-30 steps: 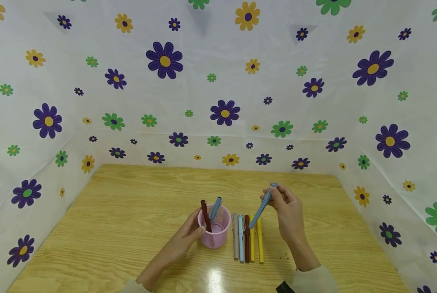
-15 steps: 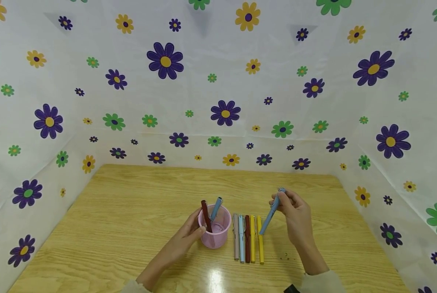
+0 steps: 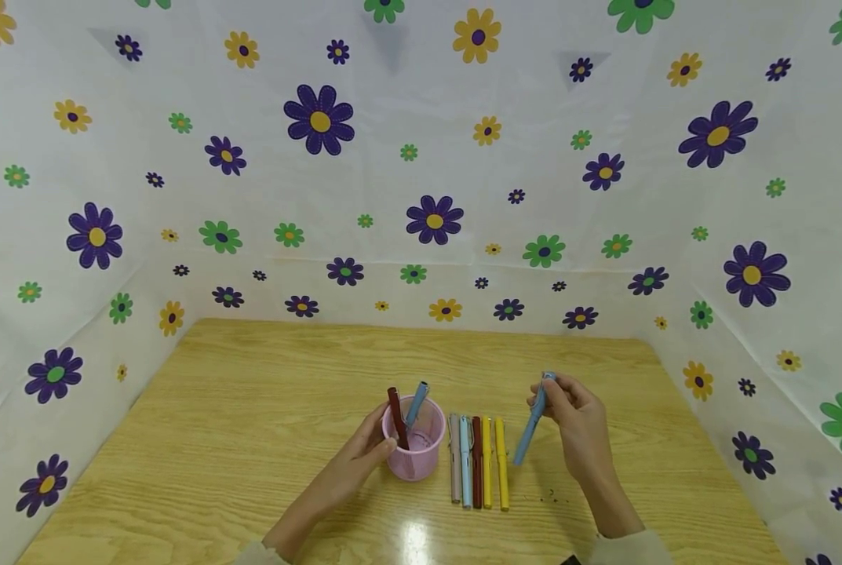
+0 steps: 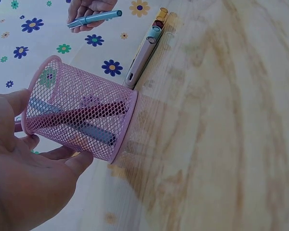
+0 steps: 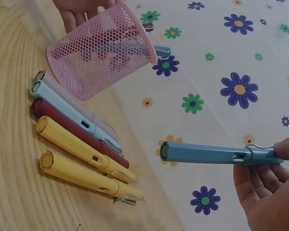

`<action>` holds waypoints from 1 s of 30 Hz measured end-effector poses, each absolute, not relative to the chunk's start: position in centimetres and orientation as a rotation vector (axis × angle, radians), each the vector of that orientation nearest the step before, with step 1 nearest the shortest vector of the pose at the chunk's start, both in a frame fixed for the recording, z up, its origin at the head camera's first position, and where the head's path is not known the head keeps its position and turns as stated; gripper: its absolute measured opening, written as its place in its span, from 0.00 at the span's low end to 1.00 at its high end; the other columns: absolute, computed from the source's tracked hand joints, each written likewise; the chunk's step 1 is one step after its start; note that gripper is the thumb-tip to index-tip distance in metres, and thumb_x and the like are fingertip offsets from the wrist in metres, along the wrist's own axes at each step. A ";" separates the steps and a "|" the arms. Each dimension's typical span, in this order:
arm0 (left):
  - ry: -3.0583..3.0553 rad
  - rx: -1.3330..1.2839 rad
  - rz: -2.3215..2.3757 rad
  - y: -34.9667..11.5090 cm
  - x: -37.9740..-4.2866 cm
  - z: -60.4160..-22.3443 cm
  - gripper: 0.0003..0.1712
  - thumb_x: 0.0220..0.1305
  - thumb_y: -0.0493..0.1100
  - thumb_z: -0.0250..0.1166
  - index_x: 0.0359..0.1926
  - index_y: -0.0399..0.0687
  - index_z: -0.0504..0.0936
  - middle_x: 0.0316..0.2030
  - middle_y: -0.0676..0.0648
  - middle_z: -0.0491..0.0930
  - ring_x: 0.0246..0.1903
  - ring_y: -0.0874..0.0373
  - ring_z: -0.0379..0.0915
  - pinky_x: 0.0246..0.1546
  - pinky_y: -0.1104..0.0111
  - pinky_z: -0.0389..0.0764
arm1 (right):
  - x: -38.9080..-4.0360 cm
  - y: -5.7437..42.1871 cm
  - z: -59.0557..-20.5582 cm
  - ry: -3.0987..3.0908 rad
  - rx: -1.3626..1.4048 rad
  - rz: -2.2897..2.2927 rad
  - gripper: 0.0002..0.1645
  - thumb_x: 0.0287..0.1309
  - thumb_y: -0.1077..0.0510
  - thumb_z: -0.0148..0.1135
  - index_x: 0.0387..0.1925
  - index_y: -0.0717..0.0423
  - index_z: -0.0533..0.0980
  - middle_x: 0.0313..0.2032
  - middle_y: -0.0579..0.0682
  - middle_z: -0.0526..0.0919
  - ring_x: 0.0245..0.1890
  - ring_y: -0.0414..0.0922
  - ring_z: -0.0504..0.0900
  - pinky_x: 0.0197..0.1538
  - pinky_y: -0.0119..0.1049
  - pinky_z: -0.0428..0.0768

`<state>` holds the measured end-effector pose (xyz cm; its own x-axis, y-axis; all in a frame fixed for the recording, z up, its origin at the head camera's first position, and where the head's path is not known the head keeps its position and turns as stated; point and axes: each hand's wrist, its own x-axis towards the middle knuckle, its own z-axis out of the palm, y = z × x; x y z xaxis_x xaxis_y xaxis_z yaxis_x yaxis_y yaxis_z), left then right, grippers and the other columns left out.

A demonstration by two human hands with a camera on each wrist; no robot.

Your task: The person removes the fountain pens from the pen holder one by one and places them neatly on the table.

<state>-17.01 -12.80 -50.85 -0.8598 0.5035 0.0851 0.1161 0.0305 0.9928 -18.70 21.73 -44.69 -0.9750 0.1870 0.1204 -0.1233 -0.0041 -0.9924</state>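
Note:
My left hand [image 3: 353, 461] grips the pink mesh pen cup [image 3: 415, 464], thumb at the rim and fingers round its side. Inside it lean a dark red pen [image 3: 396, 416] and a blue pen [image 3: 417, 403]. To the right, my right hand [image 3: 577, 424] pinches another blue pen [image 5: 207, 154] by its clip end, the other end slanting down. Between the hands lies a row of pens: greyish pink [image 3: 454, 463], light blue [image 3: 466, 471], dark red [image 3: 477, 471] and two yellow ones, with the outer yellow pen [image 3: 502, 475] nearest the held pen.
The wooden table [image 3: 251, 408] is enclosed by a white flower-print cloth [image 3: 392, 173] at the back and both sides. Small dark specks [image 3: 552, 494] lie on the wood by the right wrist.
My right hand has moved right and slightly toward me with the blue pen, from over the row to beside its right end. My left hand and the cup have stayed put.

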 end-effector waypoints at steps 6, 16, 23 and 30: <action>2.028 0.642 1.898 -12.9 -16.9 -50.8 0.37 0.84 0.45 0.48 0.84 0.50 0.41 0.80 0.33 0.47 0.78 0.38 0.44 0.75 0.45 0.54 | -18.4 22.0 -45.2 -2.106 -0.100 2.080 0.24 0.78 0.52 0.57 0.58 0.71 0.74 0.41 0.49 0.87 0.41 0.44 0.88 0.49 0.36 0.87; 2.024 0.641 1.901 -12.9 -16.9 -50.6 0.37 0.84 0.45 0.49 0.84 0.51 0.42 0.80 0.33 0.47 0.78 0.38 0.43 0.75 0.45 0.53 | -18.2 22.3 -46.3 -2.187 -0.118 2.065 0.24 0.77 0.52 0.58 0.58 0.71 0.74 0.43 0.53 0.86 0.42 0.46 0.89 0.49 0.37 0.87; 2.021 0.646 1.906 -12.9 -17.0 -50.9 0.37 0.84 0.44 0.48 0.84 0.51 0.42 0.80 0.32 0.47 0.78 0.37 0.43 0.75 0.44 0.54 | -18.0 22.5 -46.7 -2.238 -0.159 2.074 0.25 0.78 0.53 0.57 0.61 0.72 0.73 0.47 0.58 0.85 0.44 0.47 0.88 0.50 0.39 0.87; 2.017 0.647 1.909 -12.9 -17.0 -50.9 0.37 0.84 0.44 0.48 0.84 0.50 0.42 0.80 0.32 0.47 0.78 0.37 0.44 0.75 0.45 0.54 | -17.9 22.8 -47.3 -2.270 -0.178 2.073 0.25 0.77 0.55 0.58 0.61 0.74 0.73 0.46 0.58 0.85 0.42 0.46 0.88 0.48 0.37 0.87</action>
